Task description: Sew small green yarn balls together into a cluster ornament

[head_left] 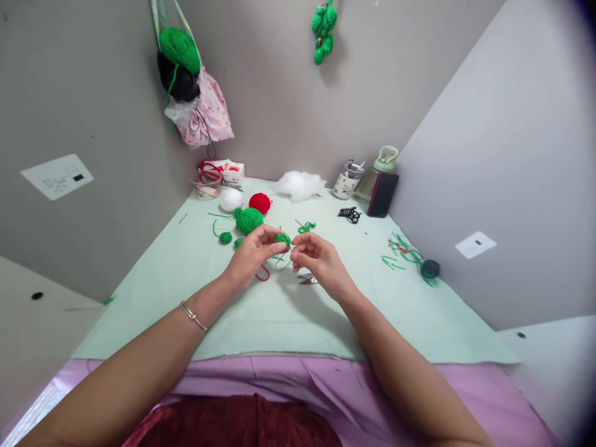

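Observation:
My left hand point(254, 251) grips a small green yarn ball point(282, 238) between thumb and fingertips, above the middle of the table. To its right, my right hand point(316, 256) is closed in a pinch at a thin dark thread point(280, 269), which loops below the ball. Whether a needle is in those fingers is too small to tell. Under the right hand lie scissors point(307, 279), their handles hidden. Below the left fingers a red strand point(264, 273) curls on the table. A large green yarn ball point(248, 220) rests just behind the left hand.
A white yarn ball point(231, 199), a red yarn ball point(260, 203) and white stuffing point(300, 185) lie at the back. A pen cup point(345, 185), a bottle point(372, 180) and a phone point(383, 195) stand back right. Yarn scraps point(401, 248) lie near black tape point(429, 269).

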A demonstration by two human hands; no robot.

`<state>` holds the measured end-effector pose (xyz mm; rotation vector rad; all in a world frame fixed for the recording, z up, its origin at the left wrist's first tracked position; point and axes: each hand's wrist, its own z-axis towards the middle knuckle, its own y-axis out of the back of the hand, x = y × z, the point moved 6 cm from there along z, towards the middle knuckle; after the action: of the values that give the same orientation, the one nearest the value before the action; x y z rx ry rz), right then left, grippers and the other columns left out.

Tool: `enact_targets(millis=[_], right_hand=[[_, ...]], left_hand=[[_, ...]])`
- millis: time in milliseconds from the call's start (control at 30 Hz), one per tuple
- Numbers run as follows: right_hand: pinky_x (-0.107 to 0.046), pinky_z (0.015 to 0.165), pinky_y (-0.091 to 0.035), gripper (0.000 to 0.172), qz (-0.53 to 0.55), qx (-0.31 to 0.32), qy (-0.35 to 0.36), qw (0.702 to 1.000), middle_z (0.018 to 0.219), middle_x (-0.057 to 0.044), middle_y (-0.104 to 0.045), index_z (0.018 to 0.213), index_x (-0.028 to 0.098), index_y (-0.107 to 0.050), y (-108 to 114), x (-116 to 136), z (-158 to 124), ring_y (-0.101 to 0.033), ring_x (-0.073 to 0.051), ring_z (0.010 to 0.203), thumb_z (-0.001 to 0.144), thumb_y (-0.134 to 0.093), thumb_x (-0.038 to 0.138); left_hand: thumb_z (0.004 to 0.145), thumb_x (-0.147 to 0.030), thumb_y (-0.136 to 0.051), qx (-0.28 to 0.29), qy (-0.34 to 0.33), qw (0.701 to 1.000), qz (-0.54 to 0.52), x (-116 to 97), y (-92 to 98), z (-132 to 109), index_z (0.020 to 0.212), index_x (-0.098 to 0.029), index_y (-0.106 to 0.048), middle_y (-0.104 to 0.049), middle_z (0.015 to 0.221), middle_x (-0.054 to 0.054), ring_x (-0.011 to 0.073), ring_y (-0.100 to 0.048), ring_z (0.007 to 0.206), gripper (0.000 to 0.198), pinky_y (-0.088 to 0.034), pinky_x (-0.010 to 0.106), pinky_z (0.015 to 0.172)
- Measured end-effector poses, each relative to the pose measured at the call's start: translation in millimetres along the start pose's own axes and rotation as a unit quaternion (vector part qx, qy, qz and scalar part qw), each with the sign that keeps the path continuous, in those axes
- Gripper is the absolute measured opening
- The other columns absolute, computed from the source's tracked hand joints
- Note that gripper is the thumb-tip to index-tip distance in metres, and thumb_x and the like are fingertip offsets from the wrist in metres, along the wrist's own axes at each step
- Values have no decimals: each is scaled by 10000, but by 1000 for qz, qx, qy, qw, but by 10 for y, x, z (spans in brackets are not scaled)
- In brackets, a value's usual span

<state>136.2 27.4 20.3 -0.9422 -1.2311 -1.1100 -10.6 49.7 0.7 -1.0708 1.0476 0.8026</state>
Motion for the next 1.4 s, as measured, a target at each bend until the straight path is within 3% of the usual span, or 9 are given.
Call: enact_targets(millis=[300, 500, 700, 800, 933, 1100, 1200, 1300, 1400], right_hand=[[-260, 551, -484, 270, -67, -57, 37, 995, 695, 9, -626, 864, 173, -672, 116, 55, 40, -543, -105, 562, 767, -752, 412], [-243, 531, -393, 151, -143, -70, 43, 986, 653, 10, -597, 739, 168, -681, 156, 58, 44, -483, -101, 573, 747, -711, 316], [-212, 488, -353, 93, 35, -186, 71, 979, 708, 14, -634, 729, 183, -612, 546, 242, 64, -457, -72, 538, 727, -674, 253], [-203, 377, -211, 197, 112, -137, -2, 984, 751, 17, -671, 799, 214, -526, 582, 239, 70, -371, -51, 426, 754, -682, 327], [-191, 350, -172, 253, 160, -51, -82, 982, 549, 89, -477, 772, 210, -498, 605, 217, 68, -255, -38, 377, 747, -724, 321], [-187, 452, -377, 179, 202, -163, 65, 963, 621, 70, -483, 857, 213, -590, 1269, 349, 113, -395, -59, 490, 786, -754, 214], [-174, 477, -398, 110, 234, -254, 129, 930, 644, 51, -510, 820, 205, -606, 1646, 352, 66, -418, -52, 511, 857, -687, 141], [-148, 504, -407, 128, 251, -284, 154, 913, 692, 37, -521, 809, 187, -617, 1726, 357, 18, -439, -31, 534, 903, -621, 100], [-161, 543, -430, 69, 218, -260, 173, 925, 762, 15, -563, 868, 186, -666, 1553, 426, 2, -485, -40, 594, 867, -687, 120]], left_hand=[[753, -335, -801, 39, 20, 999, -4, 129, -43, 3, 1025, -206, -706, -687, 918, 12, 156, -631, 895, 315, -482, 320, 884], [709, -284, -818, 51, 19, 998, 42, 119, -82, -5, 987, -201, -735, -706, 922, 19, 157, -633, 876, 301, -474, 307, 864], [673, -298, -834, 101, 89, 987, 83, 183, -184, -58, 937, -194, -745, -698, 814, 14, 158, -616, 750, 298, -467, 300, 733], [701, -329, -825, 112, 117, 985, 59, 207, -188, -66, 933, -193, -743, -714, 832, 33, 184, -656, 791, 281, -469, 308, 731], [755, -351, -798, 122, 141, 982, 23, 242, -145, -52, 989, -182, -737, -714, 892, 53, 219, -704, 867, 295, -464, 301, 723], [760, -367, -786, 135, 145, 979, 44, 254, -103, -37, 996, -175, -737, -687, 927, 52, 205, -712, 832, 309, -400, 250, 600], [764, -380, -778, 143, 156, 974, 85, 225, -105, -58, 1032, -180, -725, -672, 908, 49, 210, -716, 866, 338, -303, 227, 518], [793, -395, -756, 152, 158, 969, 112, 184, -103, -79, 1092, -193, -710, -666, 913, 51, 223, -716, 932, 364, -286, 221, 510], [797, -392, -764, 158, 144, 972, 96, 159, -80, -72, 1135, -199, -713, -680, 998, 64, 229, -699, 989, 393, -435, 246, 643]])
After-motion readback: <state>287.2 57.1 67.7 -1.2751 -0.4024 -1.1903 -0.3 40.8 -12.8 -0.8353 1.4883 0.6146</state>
